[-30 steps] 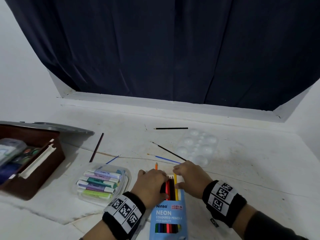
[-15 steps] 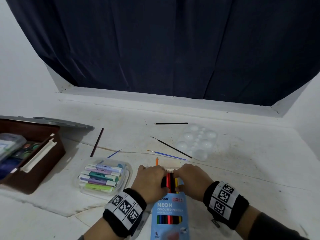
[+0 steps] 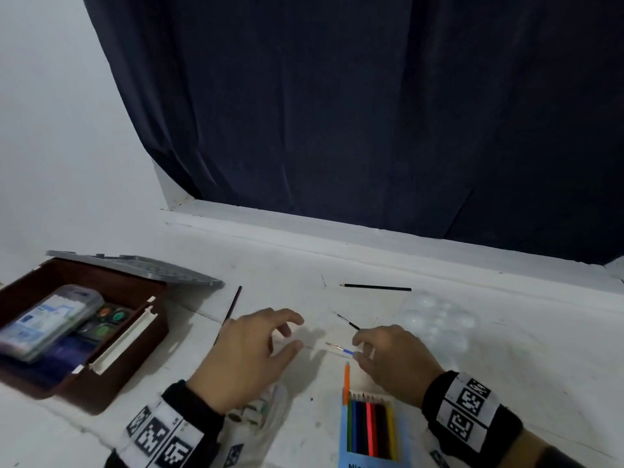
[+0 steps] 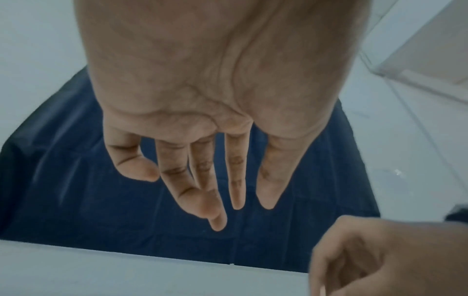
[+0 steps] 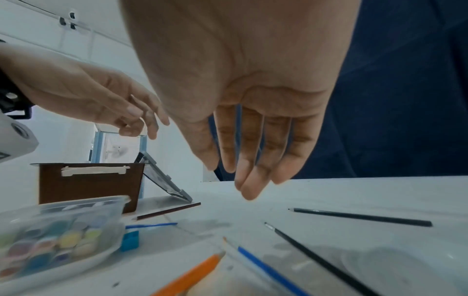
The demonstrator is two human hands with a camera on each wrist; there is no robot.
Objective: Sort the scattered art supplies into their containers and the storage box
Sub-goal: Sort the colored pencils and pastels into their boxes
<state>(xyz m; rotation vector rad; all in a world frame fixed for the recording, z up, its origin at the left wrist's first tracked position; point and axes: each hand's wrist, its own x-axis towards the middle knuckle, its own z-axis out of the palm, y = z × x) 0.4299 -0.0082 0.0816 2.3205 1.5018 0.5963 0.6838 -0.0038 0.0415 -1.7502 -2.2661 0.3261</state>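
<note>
A blue box of coloured pencils [image 3: 369,430] lies open near the front edge, with an orange pencil [image 3: 346,380] sticking out of its top. Just beyond it lies a thin blue-handled brush [image 3: 341,349]. My right hand [image 3: 359,348] hovers over that brush's handle end with fingers straight and nothing in it, as the right wrist view [image 5: 240,180] shows. My left hand [image 3: 287,332] hangs spread and empty to the left of the brush, palm down [image 4: 228,200]. A black brush [image 3: 347,321] lies just past my right hand.
An open brown storage box [image 3: 84,332] with paints inside stands at the left, its grey lid [image 3: 141,268] behind it. A black pencil [image 3: 374,287] and brown pencil [image 3: 233,307] lie farther back. A clear palette [image 3: 439,322] sits right. A clear marker container [image 5: 63,230] lies under my left wrist.
Both hands have let go of the pencils in the blue box and moved forward over the table, the right one to the blue brush. The view has shifted left and closer.
</note>
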